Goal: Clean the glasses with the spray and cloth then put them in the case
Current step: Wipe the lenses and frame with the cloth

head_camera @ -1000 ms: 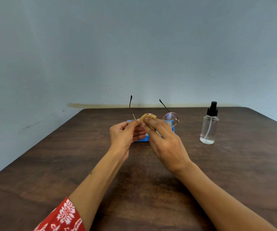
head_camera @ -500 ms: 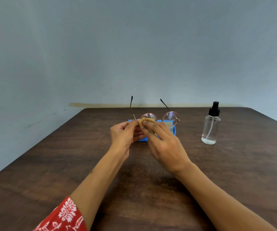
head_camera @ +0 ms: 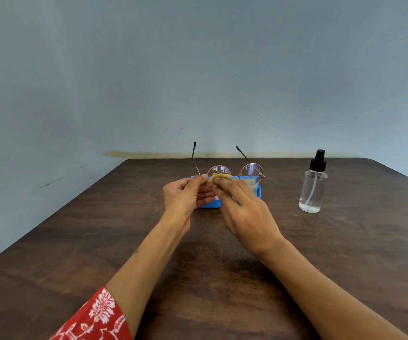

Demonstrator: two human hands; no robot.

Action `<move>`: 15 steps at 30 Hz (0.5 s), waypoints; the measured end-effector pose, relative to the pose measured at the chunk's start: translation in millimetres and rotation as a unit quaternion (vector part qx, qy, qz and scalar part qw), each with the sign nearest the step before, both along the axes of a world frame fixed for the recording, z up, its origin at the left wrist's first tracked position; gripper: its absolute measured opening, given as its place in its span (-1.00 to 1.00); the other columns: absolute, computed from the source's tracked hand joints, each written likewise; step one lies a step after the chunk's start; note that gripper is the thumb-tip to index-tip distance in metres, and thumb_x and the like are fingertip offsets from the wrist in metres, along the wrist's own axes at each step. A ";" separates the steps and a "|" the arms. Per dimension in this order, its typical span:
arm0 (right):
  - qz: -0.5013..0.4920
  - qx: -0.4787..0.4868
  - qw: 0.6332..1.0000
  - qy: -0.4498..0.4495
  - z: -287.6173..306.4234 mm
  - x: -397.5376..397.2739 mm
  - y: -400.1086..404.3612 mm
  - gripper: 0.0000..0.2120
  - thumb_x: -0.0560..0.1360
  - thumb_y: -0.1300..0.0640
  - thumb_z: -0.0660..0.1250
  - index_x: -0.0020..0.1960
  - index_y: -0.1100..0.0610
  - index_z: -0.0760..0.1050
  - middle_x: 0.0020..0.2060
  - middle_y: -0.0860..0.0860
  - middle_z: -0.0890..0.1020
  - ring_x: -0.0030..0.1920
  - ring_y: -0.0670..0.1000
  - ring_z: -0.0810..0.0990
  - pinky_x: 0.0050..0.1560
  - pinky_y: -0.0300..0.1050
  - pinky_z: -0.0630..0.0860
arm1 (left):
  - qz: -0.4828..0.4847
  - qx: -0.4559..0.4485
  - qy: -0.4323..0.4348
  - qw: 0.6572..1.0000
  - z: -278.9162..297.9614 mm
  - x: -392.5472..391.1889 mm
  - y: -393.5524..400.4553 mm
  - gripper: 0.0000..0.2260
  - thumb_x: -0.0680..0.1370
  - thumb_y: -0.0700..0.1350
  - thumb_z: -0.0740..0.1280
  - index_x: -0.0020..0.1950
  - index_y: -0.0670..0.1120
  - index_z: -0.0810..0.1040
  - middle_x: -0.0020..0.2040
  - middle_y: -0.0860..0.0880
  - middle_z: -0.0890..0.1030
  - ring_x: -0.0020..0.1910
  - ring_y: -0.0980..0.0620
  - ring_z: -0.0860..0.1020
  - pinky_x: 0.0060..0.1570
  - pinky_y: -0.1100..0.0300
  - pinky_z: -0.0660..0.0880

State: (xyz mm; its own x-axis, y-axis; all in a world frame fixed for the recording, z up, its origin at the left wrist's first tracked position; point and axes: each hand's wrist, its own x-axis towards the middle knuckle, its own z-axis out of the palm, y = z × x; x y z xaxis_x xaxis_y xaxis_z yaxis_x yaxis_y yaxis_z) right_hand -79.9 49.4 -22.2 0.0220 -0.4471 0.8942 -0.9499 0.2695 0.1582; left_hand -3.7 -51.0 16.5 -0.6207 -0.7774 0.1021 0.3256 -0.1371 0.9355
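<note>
Wiping stage: the left hand (head_camera: 185,196) pinches the round-rimmed glasses (head_camera: 235,171) at the hinge; right hand (head_camera: 244,212) fingers (head_camera: 225,186) pinch the yellow cloth (head_camera: 219,178) against one lens. The open blue case (head_camera: 257,190) lies just beyond the fingers on the surface (head_camera: 75,241), and the spray bottle (head_camera: 313,190) stands well right; casing remains.

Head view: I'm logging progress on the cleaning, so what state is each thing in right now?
Glasses: temples unfolded, held up above the case.
Cloth: bunched, pressed on the left-side lens.
Case: open, on the table.
Spray bottle: upright, capped, nearly empty.
Left hand: pinching the frame.
Right hand: pinching the cloth.
</note>
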 end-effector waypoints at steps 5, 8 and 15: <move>-0.038 -0.018 0.999 -0.023 4.4 -6.9 2.7 -0.63 0.50 0.36 0.12 0.28 0.39 0.43 0.23 0.24 0.51 0.27 0.17 0.42 0.29 -0.04 0.40 | -0.007 -0.012 -0.014 1.000 -1.8 0.2 2.6 -0.87 0.49 -0.26 0.35 -0.23 -0.28 0.60 -0.44 -0.13 0.60 -0.46 0.02 0.61 -0.38 0.24 0.61; -0.005 -0.006 1.000 -0.009 4.0 -1.9 0.6 -0.65 0.52 0.33 0.10 0.24 0.38 0.47 0.20 0.24 0.53 0.26 0.15 0.42 0.28 -0.07 0.36 | -0.010 -0.015 -0.014 1.000 -3.5 -1.4 3.1 -0.86 0.49 -0.25 0.36 -0.25 -0.26 0.60 -0.45 -0.12 0.61 -0.45 0.00 0.61 -0.36 0.20 0.61; -0.011 -0.016 1.000 -0.021 4.0 -6.2 3.0 -0.64 0.48 0.36 0.12 0.24 0.37 0.48 0.17 0.23 0.55 0.23 0.13 0.43 0.21 -0.05 0.47 | -0.005 -0.003 -0.007 1.000 -1.1 -0.4 0.4 -0.87 0.49 -0.27 0.35 -0.23 -0.28 0.59 -0.45 -0.12 0.61 -0.45 0.01 0.62 -0.36 0.22 0.62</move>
